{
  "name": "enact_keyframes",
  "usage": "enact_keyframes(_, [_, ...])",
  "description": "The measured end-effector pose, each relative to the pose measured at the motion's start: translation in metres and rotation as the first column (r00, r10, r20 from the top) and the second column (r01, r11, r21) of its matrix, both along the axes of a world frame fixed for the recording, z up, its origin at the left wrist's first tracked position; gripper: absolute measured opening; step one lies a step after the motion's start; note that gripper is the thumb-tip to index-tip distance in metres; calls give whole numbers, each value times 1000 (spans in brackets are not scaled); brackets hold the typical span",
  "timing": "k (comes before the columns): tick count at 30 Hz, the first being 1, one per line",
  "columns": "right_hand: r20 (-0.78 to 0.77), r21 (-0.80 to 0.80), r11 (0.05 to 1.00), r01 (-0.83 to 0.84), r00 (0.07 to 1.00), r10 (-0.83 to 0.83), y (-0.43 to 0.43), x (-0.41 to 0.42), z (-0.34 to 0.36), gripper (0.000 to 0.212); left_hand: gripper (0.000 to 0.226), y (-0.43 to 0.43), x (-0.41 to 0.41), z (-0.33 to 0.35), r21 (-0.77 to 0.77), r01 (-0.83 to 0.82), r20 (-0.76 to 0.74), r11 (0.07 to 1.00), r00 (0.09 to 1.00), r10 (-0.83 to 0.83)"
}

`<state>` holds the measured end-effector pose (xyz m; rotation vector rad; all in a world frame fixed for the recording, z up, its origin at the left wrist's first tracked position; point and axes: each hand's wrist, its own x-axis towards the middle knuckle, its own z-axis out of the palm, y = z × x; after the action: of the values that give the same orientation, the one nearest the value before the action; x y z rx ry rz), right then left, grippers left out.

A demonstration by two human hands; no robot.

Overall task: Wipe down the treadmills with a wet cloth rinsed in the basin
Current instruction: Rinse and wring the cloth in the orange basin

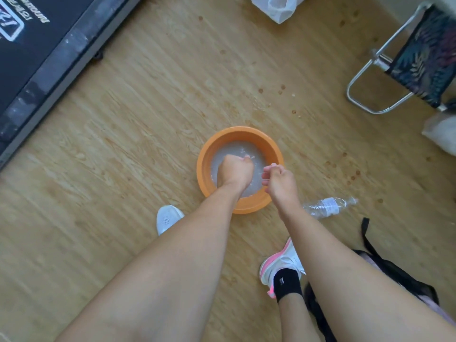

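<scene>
Centrally, an orange basin [214,144] is seen standing on the wooden floor [148,107], partly filled with cloudy water [228,151]. The left hand [235,172] is lowered into the basin and closed into a tight fist; a small pale scrap of what seems to be the cloth [247,157] shows at its knuckles, while the rest is hidden inside the fist. The right hand [277,179] is held over the basin's right rim, its fingers loosely curled and thumb and forefinger brought together. A tiny whitish bit shows at their tips, but it cannot be told whether anything is pinched there. A treadmill [37,58], dark with a grey side rail, is set at the upper left, well apart from the basin. A clear plastic bottle [329,206] lies on its side just to the right of the basin. A folding stool [424,60] with a metal frame and patterned fabric is placed at the upper right, and a white bag [278,8] is cut off by the top edge. White shoes [167,218] are seen beneath the forearms, and a black bag [394,272] lies at the lower right. Small dark spots are scattered across the floor to the right of the basin.
</scene>
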<state>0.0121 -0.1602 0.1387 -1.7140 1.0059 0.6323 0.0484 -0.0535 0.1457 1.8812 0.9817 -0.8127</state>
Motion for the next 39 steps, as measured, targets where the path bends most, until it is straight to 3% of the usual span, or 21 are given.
enact_keyframes(6, [20, -13, 1000, -16, 1000, 16, 8, -7, 0, 20, 38, 8, -18, -18, -38, -6, -5, 999, 1000, 6])
enact_keyframes(11, [-18, -4, 994, -113, 993, 113, 16, -26, 53, 18, 35, 24, -42, 42, -277, -212, -61, 937, 977, 203])
enact_keyframes(16, [-2, 49, 956, -288, 958, 288, 36, -25, 204, 48, 22, 36, -57, 194, -428, -262, 4, 865, 956, 292])
enact_keyframes(18, [35, 56, 912, -406, 914, 405, 45, -28, 285, 44, 27, 40, -60, 268, -409, -256, 54, 876, 951, 303])
enact_keyframes(22, [230, 54, 896, -440, 879, 418, 49, -31, 421, 25, 31, 44, -70, 410, -466, -231, 172, 854, 923, 344])
enact_keyframes(25, [305, 28, 866, -498, 830, 467, 49, -22, 495, 30, 44, 52, -82, 505, -513, -157, 263, 844, 907, 329])
enact_keyframes(28, [366, -43, 767, -641, 704, 609, 48, -13, 559, 34, 64, 66, -96, 573, -455, -6, 320, 891, 932, 169])
enact_keyframes(30, [376, -138, 634, -761, 552, 744, 42, -10, 604, 36, 81, 77, -107, 611, -336, 179, 346, 925, 937, -56])
enact_keyframes(32, [343, -230, 509, -829, 421, 840, 28, -15, 637, 36, 82, 90, -124, 639, -185, 269, 344, 945, 919, -195])
enact_keyframes(35, [294, -287, 413, -864, 331, 897, 13, -20, 662, 34, 75, 108, -157, 666, -17, 185, 344, 983, 924, -168])
enact_keyframes(39, [310, -280, 404, -871, 316, 897, 36, -16, 680, 29, 73, 149, -185, 676, 94, -8, 305, 996, 952, -21])
